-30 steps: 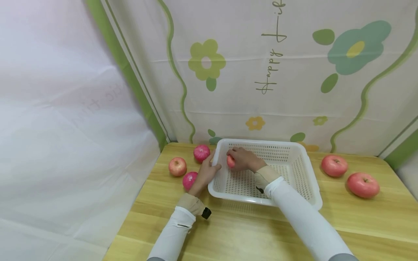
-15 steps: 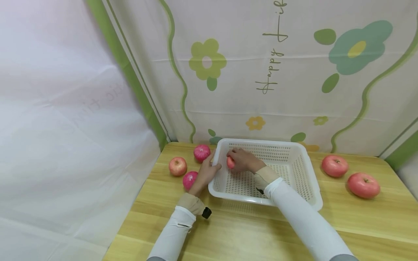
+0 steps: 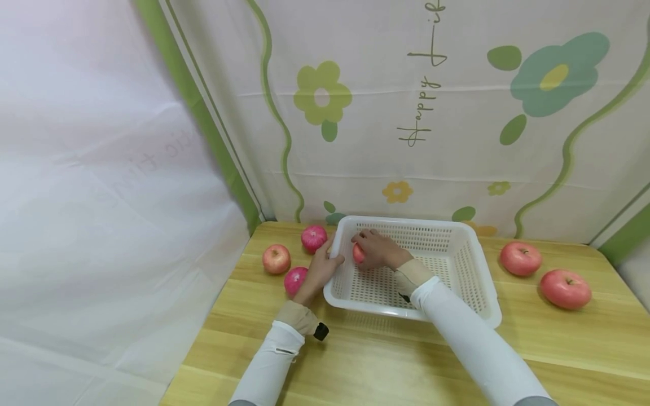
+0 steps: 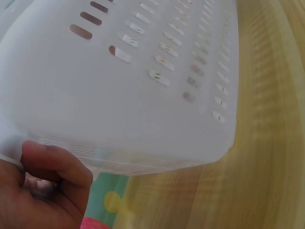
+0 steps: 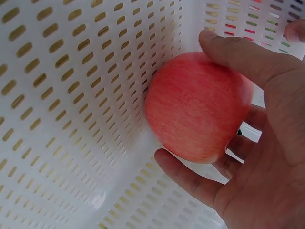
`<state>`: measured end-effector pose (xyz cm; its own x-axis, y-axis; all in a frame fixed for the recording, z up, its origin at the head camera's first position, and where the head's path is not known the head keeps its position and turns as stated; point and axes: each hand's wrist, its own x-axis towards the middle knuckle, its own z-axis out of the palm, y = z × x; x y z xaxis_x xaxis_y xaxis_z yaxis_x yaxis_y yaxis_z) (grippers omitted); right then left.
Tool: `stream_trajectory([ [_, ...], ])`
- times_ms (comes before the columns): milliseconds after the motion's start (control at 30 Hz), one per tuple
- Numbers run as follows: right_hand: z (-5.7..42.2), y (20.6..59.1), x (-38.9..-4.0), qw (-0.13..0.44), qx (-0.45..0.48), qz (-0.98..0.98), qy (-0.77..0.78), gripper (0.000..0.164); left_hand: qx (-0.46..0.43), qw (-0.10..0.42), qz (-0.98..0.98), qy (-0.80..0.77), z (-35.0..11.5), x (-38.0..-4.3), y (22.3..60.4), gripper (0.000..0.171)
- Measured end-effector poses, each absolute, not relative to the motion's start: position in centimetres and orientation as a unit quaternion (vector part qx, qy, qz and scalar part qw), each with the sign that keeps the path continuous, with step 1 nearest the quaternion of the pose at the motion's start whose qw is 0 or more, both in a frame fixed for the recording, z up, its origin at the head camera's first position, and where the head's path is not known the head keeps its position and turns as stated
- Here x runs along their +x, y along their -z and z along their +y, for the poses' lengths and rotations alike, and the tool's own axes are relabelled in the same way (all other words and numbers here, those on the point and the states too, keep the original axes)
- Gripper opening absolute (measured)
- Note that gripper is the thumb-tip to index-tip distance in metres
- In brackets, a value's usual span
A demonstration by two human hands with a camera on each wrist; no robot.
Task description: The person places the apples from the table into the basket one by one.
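Note:
A white perforated plastic basket stands on the wooden table. My left hand grips its left rim, the thumb over the edge. In the left wrist view the same hand curls its fingers at the rim, beside the basket's outer wall. Inside the basket, near its left end, my right hand holds a red apple. The right wrist view shows the apple between the thumb and fingers of the right hand, close to the slotted wall.
Left of the basket are a pale red apple and two deep pink round things, one farther back, the other pink one partly behind the left hand. Two large red apples, one behind the other, lie to the right. A printed curtain hangs behind.

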<state>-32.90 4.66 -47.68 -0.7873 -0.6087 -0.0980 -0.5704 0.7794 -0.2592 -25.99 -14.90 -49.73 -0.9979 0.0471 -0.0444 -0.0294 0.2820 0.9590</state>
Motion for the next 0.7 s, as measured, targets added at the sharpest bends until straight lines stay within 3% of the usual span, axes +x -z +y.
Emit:
stream_trajectory([
  [700,5.4,46.6,-33.0,0.07,-0.331,0.935,0.111,0.069,0.012,0.039,0.791,-0.611,-15.1,-26.0,49.9,0.074],
])
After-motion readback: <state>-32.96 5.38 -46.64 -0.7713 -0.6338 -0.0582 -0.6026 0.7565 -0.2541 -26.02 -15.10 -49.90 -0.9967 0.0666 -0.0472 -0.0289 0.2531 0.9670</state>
